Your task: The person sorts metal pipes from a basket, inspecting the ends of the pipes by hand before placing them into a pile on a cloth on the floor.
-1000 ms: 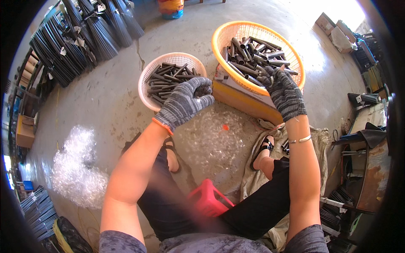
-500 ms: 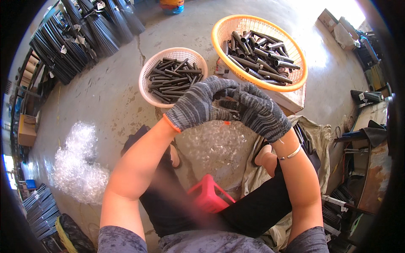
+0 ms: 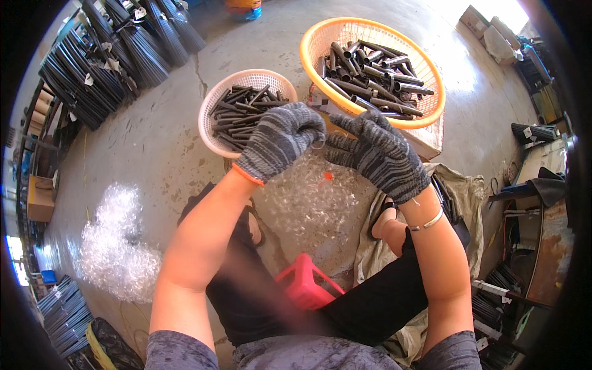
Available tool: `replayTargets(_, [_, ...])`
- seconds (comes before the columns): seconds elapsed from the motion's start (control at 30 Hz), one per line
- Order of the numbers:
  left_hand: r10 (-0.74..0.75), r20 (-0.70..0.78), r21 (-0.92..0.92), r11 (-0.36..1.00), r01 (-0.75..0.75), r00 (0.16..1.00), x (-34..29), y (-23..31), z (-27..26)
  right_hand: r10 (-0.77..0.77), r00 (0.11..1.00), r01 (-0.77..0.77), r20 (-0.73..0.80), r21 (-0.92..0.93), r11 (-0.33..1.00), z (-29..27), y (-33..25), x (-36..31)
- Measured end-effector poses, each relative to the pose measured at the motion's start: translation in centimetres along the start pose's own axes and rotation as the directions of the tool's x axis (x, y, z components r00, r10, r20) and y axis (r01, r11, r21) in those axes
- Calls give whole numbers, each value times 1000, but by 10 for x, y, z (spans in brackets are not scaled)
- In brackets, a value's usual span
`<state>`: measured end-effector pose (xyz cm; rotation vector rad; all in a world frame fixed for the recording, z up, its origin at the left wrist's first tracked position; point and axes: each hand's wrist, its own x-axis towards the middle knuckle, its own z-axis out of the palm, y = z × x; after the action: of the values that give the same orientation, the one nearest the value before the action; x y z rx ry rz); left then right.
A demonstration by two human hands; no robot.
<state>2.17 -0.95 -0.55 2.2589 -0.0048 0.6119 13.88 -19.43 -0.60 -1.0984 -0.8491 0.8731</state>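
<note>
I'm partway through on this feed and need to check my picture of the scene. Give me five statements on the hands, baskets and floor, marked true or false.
1. The left hand and the right hand both wear striped gray gloves. True.
2. The orange basket is smaller than the pale pink basket. False: the orange one is larger.
3. Dark tube-like pieces lie in both baskets. True.
4. The silver bangle is on the left wrist. False: it is on the right wrist.
5. The heap of clear plastic lies on the floor to the person's right. False: it lies to the left.
</note>
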Motion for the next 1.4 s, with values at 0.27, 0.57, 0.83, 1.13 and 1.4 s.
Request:
replayTargets(0.27, [-107,127,243,967,73,986,-17,-16,-18,379,924,-367,-48,167,915,-41,-14,-20])
replayTargets(0.57, [-52,213,129,991,25,976,-25,-24,0,276,930,-352,-243,-370,860,-87,-30,-34])
replayTargets(0.83, [-162,238,156,980,126,958,-7,2,-8,172,949,-294,-263,-551,781,-84,-31,-29])
replayTargets(1.13, [30,145,254,965,-66,989,-17,-18,-5,267,957,-251,-110,-775,579,-107,19,-41])
replayTargets(1.4, [-60,292,200,980,0,954,-27,-10,-20,325,897,-243,-301,-947,-208,-218,156,-121])
